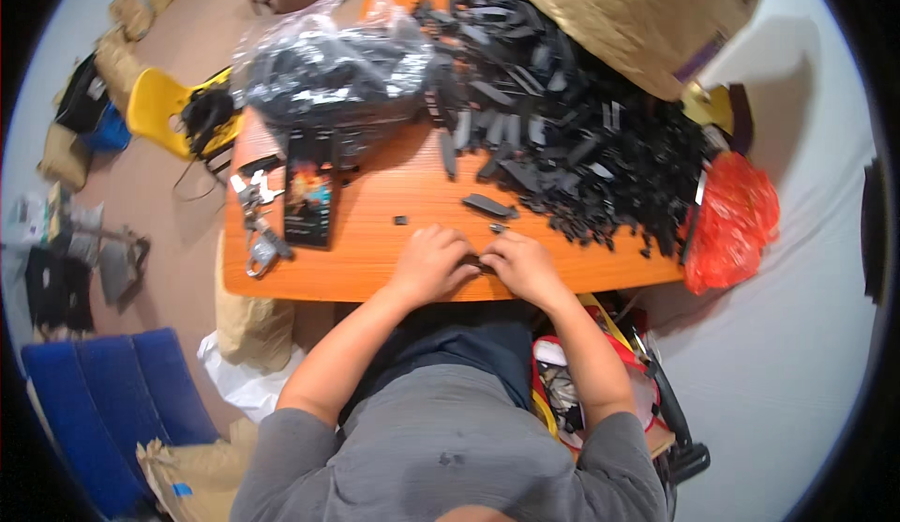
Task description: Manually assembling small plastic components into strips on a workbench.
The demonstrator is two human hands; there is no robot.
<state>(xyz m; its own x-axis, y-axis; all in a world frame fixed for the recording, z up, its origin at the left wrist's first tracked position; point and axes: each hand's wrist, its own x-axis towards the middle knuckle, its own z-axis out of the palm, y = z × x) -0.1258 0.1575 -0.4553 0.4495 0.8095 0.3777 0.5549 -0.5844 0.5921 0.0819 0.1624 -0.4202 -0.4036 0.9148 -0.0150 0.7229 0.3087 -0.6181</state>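
Black piece point(484, 265), long axis roughly left-to-right

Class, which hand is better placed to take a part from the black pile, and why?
Probably the right hand: the pile lies nearer it than the left hand, though both seem to hold a dark piece.

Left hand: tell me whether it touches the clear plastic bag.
No, the left hand is beside the right hand, well apart from the clear plastic bag.

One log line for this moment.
left hand: holding dark piece | right hand: same piece | ahead: long black strip | beyond: black parts pile
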